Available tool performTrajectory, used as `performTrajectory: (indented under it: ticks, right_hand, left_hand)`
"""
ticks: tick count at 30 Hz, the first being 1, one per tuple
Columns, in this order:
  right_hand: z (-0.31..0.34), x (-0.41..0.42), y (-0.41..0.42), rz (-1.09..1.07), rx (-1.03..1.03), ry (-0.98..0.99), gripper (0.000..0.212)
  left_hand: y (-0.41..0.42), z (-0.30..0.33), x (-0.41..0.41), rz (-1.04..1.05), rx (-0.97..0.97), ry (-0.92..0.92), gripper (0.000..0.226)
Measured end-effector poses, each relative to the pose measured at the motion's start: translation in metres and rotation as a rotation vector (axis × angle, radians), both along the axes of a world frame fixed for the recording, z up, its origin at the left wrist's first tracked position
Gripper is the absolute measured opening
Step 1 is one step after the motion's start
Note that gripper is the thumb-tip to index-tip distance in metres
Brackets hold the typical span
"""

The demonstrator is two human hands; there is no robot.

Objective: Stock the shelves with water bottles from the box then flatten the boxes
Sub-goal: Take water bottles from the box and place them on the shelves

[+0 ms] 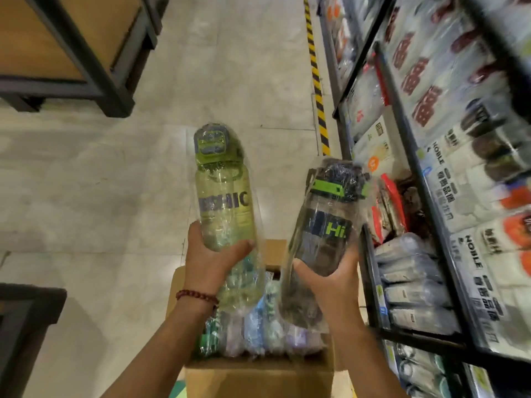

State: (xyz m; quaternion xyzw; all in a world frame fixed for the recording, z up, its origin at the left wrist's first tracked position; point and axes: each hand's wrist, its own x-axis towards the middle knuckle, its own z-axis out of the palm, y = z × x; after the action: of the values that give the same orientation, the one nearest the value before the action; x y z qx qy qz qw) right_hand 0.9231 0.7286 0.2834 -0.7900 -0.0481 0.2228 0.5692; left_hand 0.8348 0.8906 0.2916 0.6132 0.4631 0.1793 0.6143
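Observation:
My left hand (207, 258) grips the lower part of a green water bottle (222, 191), wrapped in clear plastic, lid pointing away from me. My right hand (330, 278) grips the base of a dark bottle (324, 225) with a green band at its cap, also in a plastic sleeve. Both bottles are held up above an open cardboard box (258, 374) on the floor. Several more wrapped bottles (267, 326) lie packed inside the box, partly hidden by my arms.
A black metal shelf rack (402, 116) full of packaged goods runs along the right, close to the dark bottle. A yellow-black striped line (316, 81) marks the floor beside it. Wooden display units with dark frames (86, 53) stand at the upper left and lower left.

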Motion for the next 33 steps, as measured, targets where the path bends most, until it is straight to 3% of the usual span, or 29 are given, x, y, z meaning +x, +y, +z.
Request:
performTrajectory:
  ticks: [4,6,11,18,21,26,31,33]
  right_hand:
    - [0.067,0.006,-0.020,-0.035,0.097,-0.057,0.105]
    - [0.097,0.006,-0.031,-0.044,0.102,-0.093,0.112]
    - [0.161,0.004,-0.057,-0.096,0.161,-0.207,0.122]
    - [0.223,-0.012,-0.085,-0.217,0.300,-0.291,0.113]
    - [0.228,-0.034,-0.093,-0.350,0.306,-0.323,0.111]
    - [0.224,-0.084,-0.103,-0.492,0.331,-0.347,0.111]
    - [0.219,-0.145,-0.116,-0.654,0.344,-0.355,0.098]
    - [0.209,-0.172,-0.129,-0.735,0.293,-0.335,0.109]
  left_hand:
    - [-0.010,0.074,0.008,-0.036,0.057,-0.187,0.089]
    - [-0.013,0.103,0.011,-0.039,0.053,-0.242,0.090]
    - [-0.026,0.162,0.021,-0.104,-0.104,-0.412,0.064]
    - [-0.042,0.218,0.030,-0.282,-0.014,-0.519,0.096]
    - [-0.048,0.227,0.028,-0.425,-0.009,-0.501,0.100]
    - [-0.058,0.228,0.012,-0.713,-0.016,-0.445,0.071]
    - [-0.080,0.216,-0.007,-0.926,0.075,-0.411,0.077]
    - [-0.098,0.212,-0.015,-0.983,0.068,-0.401,0.073]
